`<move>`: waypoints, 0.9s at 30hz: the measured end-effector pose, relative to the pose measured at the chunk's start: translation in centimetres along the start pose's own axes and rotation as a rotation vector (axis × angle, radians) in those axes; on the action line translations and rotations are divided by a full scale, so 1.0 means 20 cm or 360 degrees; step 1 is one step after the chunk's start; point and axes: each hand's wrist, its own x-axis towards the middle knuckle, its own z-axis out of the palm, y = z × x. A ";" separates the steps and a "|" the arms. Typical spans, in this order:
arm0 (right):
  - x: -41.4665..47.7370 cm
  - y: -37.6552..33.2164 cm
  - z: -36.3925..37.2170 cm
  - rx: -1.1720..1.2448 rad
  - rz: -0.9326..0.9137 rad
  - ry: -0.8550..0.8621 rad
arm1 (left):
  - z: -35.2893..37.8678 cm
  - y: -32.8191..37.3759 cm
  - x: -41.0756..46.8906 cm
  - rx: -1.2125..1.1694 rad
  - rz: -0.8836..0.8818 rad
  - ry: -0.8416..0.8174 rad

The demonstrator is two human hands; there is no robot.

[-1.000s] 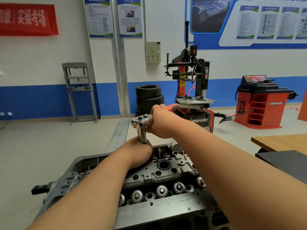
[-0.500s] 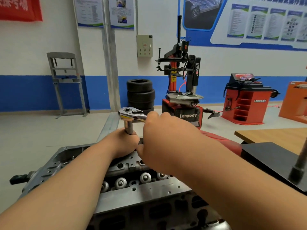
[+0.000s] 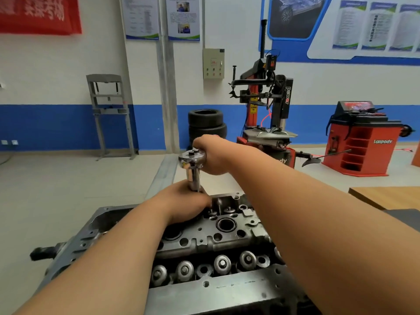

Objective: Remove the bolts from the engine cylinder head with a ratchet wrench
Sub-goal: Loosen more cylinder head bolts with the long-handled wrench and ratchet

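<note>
At the far end of the cylinder head [image 3: 227, 237], the ratchet wrench [image 3: 192, 156] sits on top of an upright socket [image 3: 192, 177]. Lower end of the socket is inside the left hand [image 3: 184, 204], fingers curled round it right at the casting. The bolt underneath is hidden, can't tell its state. Just right of the ratchet's head, the right hand [image 3: 211, 156] is fisted tight on the handle, covering it. Beyond, on the floor, a stack of tyres [image 3: 206, 125].

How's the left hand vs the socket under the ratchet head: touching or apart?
Touching. The head view shows the left hand curled round the lower end of the socket, whose chrome shaft runs down into the fist with no gap.
</note>
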 end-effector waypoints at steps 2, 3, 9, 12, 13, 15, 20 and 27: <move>-0.01 0.01 0.02 0.0098 -0.0044 0.0056 | 0.01 0.01 -0.01 0.0025 -0.0007 0.0011; -0.01 0.02 0.02 0.0118 -0.0038 0.0072 | 0.01 0.01 -0.01 0.0033 -0.0011 0.0024; -0.09 0.03 0.03 0.0022 0.0282 0.0136 | 0.03 0.03 -0.02 0.0047 -0.0056 0.0103; -0.22 0.04 0.04 -0.0019 0.0486 0.0238 | 0.04 0.04 -0.02 0.0048 -0.0045 0.0119; -0.28 0.03 0.04 -0.0082 0.0530 0.0279 | 0.04 0.04 -0.02 0.0053 -0.0038 0.0131; -0.42 0.01 0.05 -0.0204 0.0578 0.0316 | 0.04 0.04 -0.02 0.0059 -0.0035 0.0142; -0.69 -0.14 0.04 -0.0318 0.0439 0.0252 | 0.05 0.04 -0.02 0.0168 -0.0039 0.0154; -0.63 -0.12 0.01 -0.0251 0.0437 0.0262 | 0.05 0.03 -0.01 0.0230 0.0004 0.0142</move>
